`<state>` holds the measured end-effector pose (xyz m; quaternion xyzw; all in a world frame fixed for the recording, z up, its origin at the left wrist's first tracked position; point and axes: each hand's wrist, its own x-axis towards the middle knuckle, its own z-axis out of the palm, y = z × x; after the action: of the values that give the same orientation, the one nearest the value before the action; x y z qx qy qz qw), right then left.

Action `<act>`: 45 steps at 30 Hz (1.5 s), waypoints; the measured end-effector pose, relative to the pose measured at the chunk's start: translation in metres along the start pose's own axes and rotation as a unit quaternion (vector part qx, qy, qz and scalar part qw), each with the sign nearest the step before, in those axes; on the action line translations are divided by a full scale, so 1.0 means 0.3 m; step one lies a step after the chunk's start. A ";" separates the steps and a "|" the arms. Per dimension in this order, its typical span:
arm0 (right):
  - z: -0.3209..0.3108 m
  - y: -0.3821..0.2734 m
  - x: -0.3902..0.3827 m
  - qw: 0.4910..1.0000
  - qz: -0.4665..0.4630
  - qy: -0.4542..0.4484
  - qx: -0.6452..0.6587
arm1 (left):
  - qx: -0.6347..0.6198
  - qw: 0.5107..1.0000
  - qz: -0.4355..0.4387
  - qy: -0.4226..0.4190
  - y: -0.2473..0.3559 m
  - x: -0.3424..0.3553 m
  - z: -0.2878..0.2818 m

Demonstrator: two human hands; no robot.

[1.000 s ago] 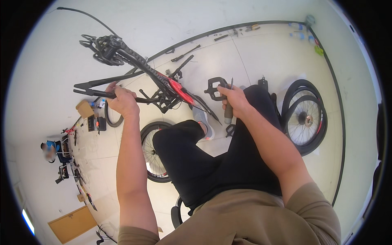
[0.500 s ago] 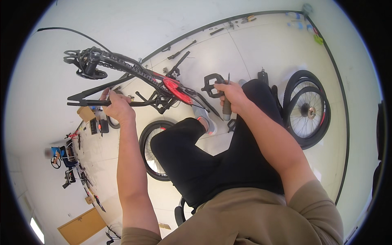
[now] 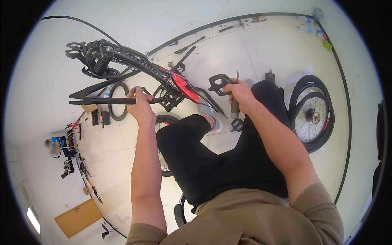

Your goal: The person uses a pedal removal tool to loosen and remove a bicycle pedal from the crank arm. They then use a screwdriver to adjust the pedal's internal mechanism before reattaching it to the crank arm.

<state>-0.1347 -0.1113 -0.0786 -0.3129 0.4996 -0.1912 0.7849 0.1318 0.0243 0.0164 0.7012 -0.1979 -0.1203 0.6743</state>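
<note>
A black bicycle frame [image 3: 87, 90] with its chain, rear derailleur [image 3: 100, 65] and red chainring guard [image 3: 186, 89] is tilted in front of me on the left. My left hand [image 3: 141, 108] is closed around one of its rear stays. Over my right knee, my right hand [image 3: 241, 94] grips a black platform pedal [image 3: 218, 84] between thumb and fingers. The same hand also holds a slim tool with a grey handle [image 3: 234, 107] and a dark pointed shaft, its kind unclear. Another black pedal [image 3: 237, 125] lies on the floor below.
Two wheels [image 3: 312, 116] lie stacked at the right, and another wheel [image 3: 163, 163] is partly hidden by my leg. A hammer [image 3: 232, 27], pliers [image 3: 259, 19] and bottles [image 3: 304, 28] line the far wall. Toolboxes [image 3: 100, 117] stand left; a person sits farther off.
My left hand has slid along the stay toward the crank. The frame's rear end has swung slightly in view. My right hand still holds the pedal and the tool.
</note>
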 end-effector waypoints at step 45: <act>0.036 0.160 0.031 0.984 0.176 -0.003 -0.017 | 0.014 0.991 -0.130 -0.010 -0.065 0.083 -0.188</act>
<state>-0.1215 -0.0787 -0.1143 -0.2337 0.5473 -0.0408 0.8026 0.1808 0.0643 0.0030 0.7292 -0.1134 -0.2109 0.6410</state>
